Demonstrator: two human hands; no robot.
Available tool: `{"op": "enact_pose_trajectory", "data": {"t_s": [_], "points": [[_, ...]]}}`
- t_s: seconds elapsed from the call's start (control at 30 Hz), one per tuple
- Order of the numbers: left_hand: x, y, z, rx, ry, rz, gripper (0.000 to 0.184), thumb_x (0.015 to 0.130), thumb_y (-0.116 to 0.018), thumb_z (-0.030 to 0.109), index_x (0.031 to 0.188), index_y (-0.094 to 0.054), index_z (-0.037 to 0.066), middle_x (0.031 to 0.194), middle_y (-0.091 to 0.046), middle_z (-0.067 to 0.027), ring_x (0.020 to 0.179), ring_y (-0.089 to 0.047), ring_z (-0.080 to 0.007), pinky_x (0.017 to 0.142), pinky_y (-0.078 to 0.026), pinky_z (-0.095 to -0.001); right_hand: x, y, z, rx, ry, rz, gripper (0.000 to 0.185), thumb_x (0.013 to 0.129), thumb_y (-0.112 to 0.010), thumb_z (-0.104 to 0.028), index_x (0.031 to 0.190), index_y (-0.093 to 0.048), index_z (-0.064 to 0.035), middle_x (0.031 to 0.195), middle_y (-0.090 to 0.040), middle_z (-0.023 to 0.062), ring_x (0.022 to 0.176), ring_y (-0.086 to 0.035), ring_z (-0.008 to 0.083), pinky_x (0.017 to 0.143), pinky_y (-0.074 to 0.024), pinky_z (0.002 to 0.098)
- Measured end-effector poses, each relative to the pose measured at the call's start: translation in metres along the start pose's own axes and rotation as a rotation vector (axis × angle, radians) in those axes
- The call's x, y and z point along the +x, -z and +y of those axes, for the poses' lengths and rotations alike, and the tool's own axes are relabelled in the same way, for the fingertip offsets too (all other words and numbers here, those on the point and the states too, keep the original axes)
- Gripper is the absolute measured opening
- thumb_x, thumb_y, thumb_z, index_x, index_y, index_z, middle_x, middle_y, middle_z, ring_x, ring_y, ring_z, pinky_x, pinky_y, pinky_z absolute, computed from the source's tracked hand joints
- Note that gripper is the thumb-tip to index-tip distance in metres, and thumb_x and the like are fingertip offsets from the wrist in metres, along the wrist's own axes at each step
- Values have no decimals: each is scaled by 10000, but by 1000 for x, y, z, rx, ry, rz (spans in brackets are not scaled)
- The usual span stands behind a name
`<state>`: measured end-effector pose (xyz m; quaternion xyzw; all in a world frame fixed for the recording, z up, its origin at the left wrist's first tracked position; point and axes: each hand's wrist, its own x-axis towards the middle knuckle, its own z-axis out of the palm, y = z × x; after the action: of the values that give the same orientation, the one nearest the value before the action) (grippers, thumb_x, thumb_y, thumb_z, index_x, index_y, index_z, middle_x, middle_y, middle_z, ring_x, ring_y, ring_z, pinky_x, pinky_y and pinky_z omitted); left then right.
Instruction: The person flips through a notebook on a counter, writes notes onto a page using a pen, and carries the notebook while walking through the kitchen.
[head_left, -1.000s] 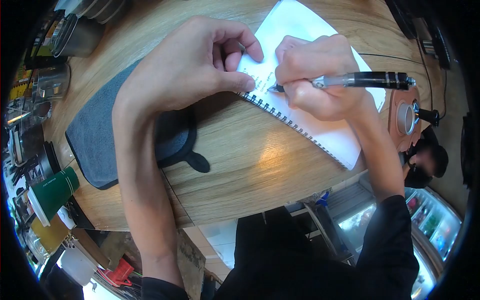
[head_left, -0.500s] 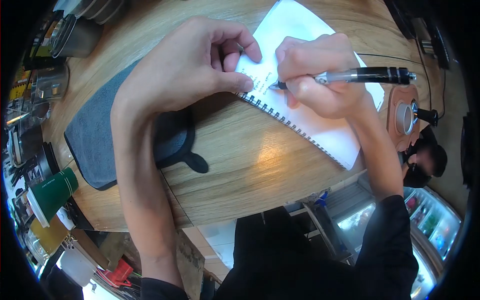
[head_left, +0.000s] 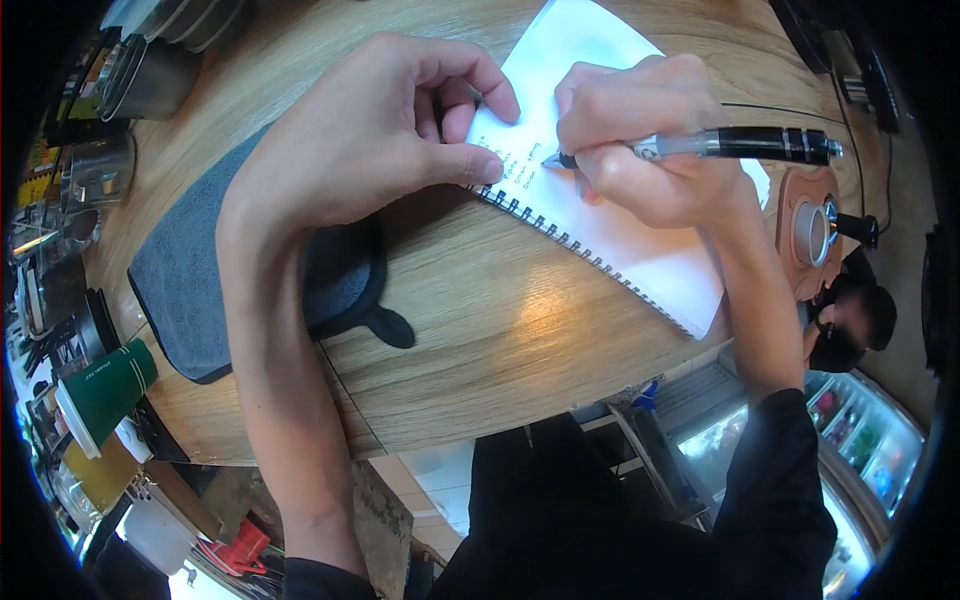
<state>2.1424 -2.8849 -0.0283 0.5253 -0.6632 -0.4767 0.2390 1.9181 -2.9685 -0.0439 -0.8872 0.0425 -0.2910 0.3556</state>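
Note:
A white spiral notebook point(head_left: 580, 45) lies slanted on the wooden table, with a few short lines of small handwriting near its coil-bound left end. My left hand point(head_left: 365, 130) holds the notebook down at that end, thumb and index finger pressed on the page and the other fingers curled. In my right hand point(head_left: 650, 140) is a pen point(head_left: 765, 146) with a clear and black barrel, gripped in closed fingers. Its tip meets the page beside the written lines. A dark grey cloth point(head_left: 190, 280) with black edging lies beneath my left forearm.
A green paper cup point(head_left: 110, 392) lies tilted at the left edge, near metal containers point(head_left: 155, 80) and other clutter. On the right, a brown stand point(head_left: 793, 195) holds a round metal piece with a black handle point(head_left: 853, 233). Another person point(head_left: 862, 320) is beyond it.
My right hand and pen have shifted slightly up the page, and more handwriting shows beside the tip. My left hand stays almost where it was.

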Motion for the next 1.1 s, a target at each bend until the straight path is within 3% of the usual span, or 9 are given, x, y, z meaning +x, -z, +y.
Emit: {"op": "enact_pose_trajectory", "data": {"t_s": [0.07, 0.6, 0.7, 0.77, 0.8, 0.87, 1.1], "points": [[1, 0, -1, -29, 10, -19, 338, 793, -849, 129, 1092, -705, 65, 723, -506, 88, 623, -442, -14, 558, -344, -180, 0, -1, 5, 3, 109, 3, 90, 742, -532, 31, 708, -614, 17, 522, -557, 43, 449, -522, 165, 573, -468, 298], [0, 0, -1, -10, 3, -4, 331, 796, -840, 102, 1093, -700, 60, 732, -499, 95, 623, -428, 2, 545, -324, -174, 1, -2, 1, -57, 67, -4, 98, 745, -513, 26, 707, -602, 16, 518, -548, 58, 469, -511, 179, 537, -442, 287], [0, 0, -1, -5, 3, -16, 330, 796, -840, 102, 1093, -701, 64, 732, -501, 94, 619, -428, 2, 542, -323, -175, -3, -1, 2, 65, -24, 2, 94, 741, -518, 27, 704, -604, 14, 513, -546, 56, 470, -516, 169, 524, -437, 281], [0, 0, -1, 11, 5, -6, 328, 796, -840, 102, 1091, -702, 67, 727, -501, 94, 616, -428, 1, 540, -323, -176, -4, -5, 2, 14, -71, 73, 45, 732, -636, -68, 691, -636, -50, 564, -557, 77, 499, -548, 207, 508, -430, 321], [-1, 0, -1, 12, 6, -5, 328, 796, -840, 102, 1091, -702, 67, 727, -501, 94, 616, -428, 1, 540, -323, -176, -2, -4, 2, 16, -69, 74, 45, 732, -636, -68, 691, -636, -50, 564, -557, 77, 499, -548, 207, 508, -430, 321], [0, -1, -1, -6, 0, 0, 323, 797, -839, 103, 1086, -702, 66, 720, -498, 95, 615, -426, 2, 538, -323, -177, 1, -2, 1, -80, 47, 16, 86, 745, -525, 19, 703, -600, 11, 540, -552, 53, 487, -558, 147, 497, -430, 268], [0, 0, -1, -24, 14, -13, 333, 794, -843, 106, 1091, -700, 59, 719, -498, 97, 609, -425, 4, 532, -320, -172, -2, 0, 1, -50, -6, 4, 89, 745, -517, 36, 707, -595, 15, 560, -555, 63, 472, -575, 137, 487, -431, 266]]}}
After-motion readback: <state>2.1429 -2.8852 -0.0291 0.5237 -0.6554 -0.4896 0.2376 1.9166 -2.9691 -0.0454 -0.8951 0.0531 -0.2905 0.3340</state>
